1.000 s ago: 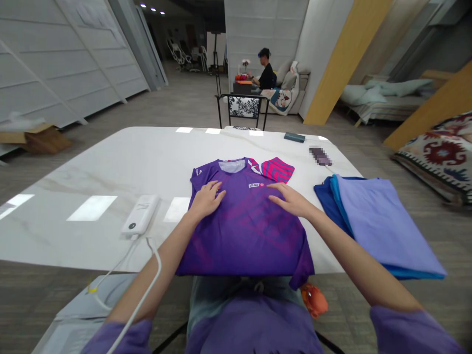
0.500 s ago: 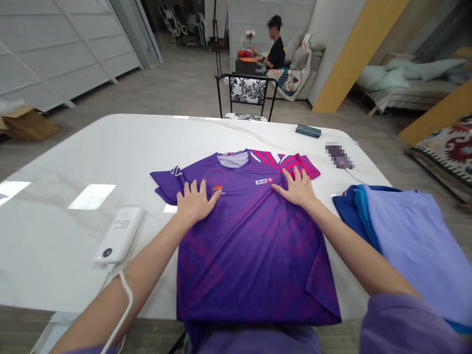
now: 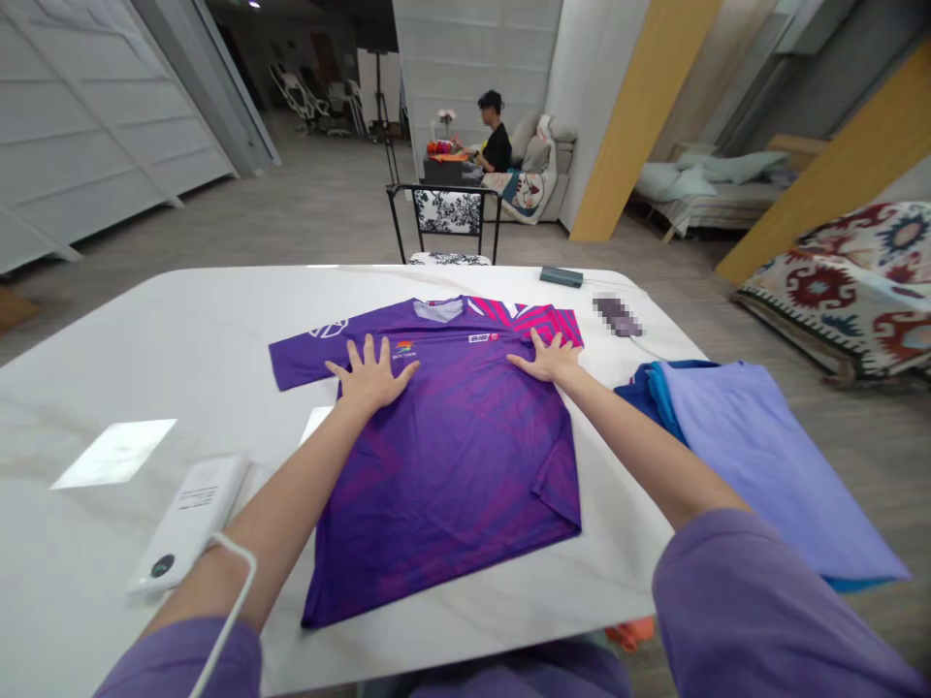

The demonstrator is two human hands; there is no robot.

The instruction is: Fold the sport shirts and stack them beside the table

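Note:
A purple and magenta jersey (image 3: 451,456) lies spread front side up on the white table, its neckline facing away from me. My left hand (image 3: 369,376) presses on its left chest with fingers spread, just beside a small orange logo. On the right, my right hand (image 3: 547,359) rests with splayed fingers near the pink striped sleeve (image 3: 549,320). The left sleeve (image 3: 305,351) reaches straight out over the tabletop. Near the bottom right, a corner of the jersey's side is folded over. Neither hand grips the cloth.
Folded blue and lavender clothes (image 3: 756,456) lie at the table's right edge. A white power bank (image 3: 193,519) with a cable sits by my left forearm. Farther back are a dark flat box (image 3: 561,277), a blurred phone (image 3: 618,316), a chair (image 3: 447,213) and a seated person (image 3: 497,141).
The jersey has moved away from me, its hem now lying on the table instead of hanging at the edge. Its left sleeve has unfolded outward. My hands have spread open on it.

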